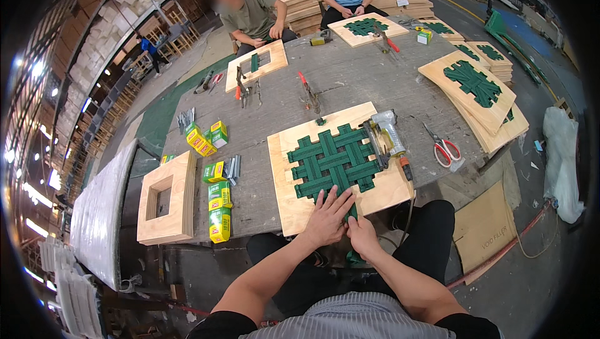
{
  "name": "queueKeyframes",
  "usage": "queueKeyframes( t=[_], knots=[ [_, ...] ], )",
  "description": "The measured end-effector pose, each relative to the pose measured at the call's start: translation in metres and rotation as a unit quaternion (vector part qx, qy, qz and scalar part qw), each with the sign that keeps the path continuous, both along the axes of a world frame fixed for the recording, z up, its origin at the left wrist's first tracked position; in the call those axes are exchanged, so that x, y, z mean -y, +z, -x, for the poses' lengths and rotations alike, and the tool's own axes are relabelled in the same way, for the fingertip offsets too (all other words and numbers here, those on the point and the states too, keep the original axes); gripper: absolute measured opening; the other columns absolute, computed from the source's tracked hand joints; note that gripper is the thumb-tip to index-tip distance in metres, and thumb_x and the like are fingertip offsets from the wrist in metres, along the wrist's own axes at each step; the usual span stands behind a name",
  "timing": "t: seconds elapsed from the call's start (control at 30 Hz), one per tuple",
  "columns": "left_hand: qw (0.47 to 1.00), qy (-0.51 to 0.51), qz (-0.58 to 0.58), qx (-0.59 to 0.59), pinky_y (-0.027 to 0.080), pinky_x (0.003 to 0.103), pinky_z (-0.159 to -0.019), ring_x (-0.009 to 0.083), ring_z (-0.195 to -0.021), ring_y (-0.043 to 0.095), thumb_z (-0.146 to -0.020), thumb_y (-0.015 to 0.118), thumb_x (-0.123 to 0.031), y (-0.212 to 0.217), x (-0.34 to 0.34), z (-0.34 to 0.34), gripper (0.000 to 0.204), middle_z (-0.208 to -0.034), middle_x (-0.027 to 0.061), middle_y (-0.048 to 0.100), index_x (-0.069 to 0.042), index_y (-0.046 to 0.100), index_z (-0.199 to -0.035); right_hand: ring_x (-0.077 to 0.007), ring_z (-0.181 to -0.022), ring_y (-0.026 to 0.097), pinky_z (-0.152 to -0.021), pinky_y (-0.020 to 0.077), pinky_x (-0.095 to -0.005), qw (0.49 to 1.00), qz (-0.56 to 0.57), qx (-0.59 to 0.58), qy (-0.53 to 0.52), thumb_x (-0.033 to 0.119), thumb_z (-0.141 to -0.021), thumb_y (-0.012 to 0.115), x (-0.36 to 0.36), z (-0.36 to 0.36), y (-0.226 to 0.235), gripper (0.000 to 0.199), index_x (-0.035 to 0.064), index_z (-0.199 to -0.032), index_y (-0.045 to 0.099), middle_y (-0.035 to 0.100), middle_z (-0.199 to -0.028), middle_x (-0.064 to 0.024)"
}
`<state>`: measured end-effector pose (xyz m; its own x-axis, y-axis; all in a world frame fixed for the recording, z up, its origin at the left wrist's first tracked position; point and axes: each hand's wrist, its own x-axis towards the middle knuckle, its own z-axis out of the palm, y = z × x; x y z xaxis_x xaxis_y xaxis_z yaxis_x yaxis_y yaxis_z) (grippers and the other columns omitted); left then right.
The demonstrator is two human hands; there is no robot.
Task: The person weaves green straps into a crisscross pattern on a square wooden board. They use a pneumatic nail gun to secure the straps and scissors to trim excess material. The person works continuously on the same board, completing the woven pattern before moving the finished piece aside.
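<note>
Panel: the wood panel (284, 198) lies along the table's (259, 126) near edge; a hard pull toward the body could slide it off. Woven green webbing (334, 161) covers its middle. Staple gun (390, 133): rests across the panel's right side; a drag on its hose could tip it down. Left hand (330, 217): fingers spread flat, pressing the webbing's near side, gripping nothing. Right hand (364, 237): fingers curled closed on a loose green strap (351, 211); a slipping pinch would let the weave slacken.

Clearance: a panel stack (431, 73) occupies the table's right edge, with scissors (446, 151) between it and the gun. Staple boxes (219, 195) limit the left. The widest bare surface lies toward the far edge, interrupted by pliers (307, 92).
</note>
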<state>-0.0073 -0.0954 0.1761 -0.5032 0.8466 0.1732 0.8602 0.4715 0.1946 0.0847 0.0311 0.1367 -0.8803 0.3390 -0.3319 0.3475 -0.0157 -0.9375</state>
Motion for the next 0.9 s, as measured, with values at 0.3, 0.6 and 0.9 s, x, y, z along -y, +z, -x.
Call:
queueKeyframes(
  t=[0.3, 0.6, 0.9],
  knots=[
    [0.998, -0.050, 0.023, -0.022, 0.018, 0.059, -0.125, 0.0379, -0.152, 0.033, -0.080, 0.068, -0.017, -0.005, 0.000, 0.004, 0.084, -0.165, 0.0116, 0.036, -0.008, 0.038, -0.158, -0.0140, -0.059, 0.048, -0.055, 0.0396, -0.0336, 1.000, 0.002, -0.022, 0.018, 0.023, -0.109, 0.047, -0.006, -0.013, 0.005, 0.030, 0.0034, -0.089, 0.059, 0.052, -0.066, -0.0023],
    [0.994, -0.066, 0.036, -0.083, 0.022, 0.058, -0.124, 0.0350, -0.149, 0.038, -0.085, 0.065, -0.019, -0.011, -0.002, 0.002, 0.074, -0.161, 0.0092, 0.042, -0.009, 0.043, -0.154, -0.0230, -0.063, 0.057, -0.063, 0.0449, -0.0404, 0.999, 0.034, 0.004, 0.017, 0.027, -0.107, 0.048, -0.007, -0.024, 0.001, 0.033, 0.0023, -0.091, 0.061, 0.057, -0.067, -0.0078],
    [0.991, -0.070, 0.018, -0.116, 0.024, 0.058, -0.124, 0.0341, -0.146, 0.042, -0.083, 0.067, -0.019, -0.016, -0.002, 0.002, 0.072, -0.158, 0.0079, 0.047, -0.010, 0.047, -0.152, -0.0215, -0.061, 0.056, -0.062, 0.0445, -0.0394, 0.998, 0.051, 0.019, 0.010, 0.027, -0.108, 0.048, -0.008, -0.029, 0.006, 0.034, 0.0011, -0.089, 0.061, 0.058, -0.066, -0.0074]
  ],
)
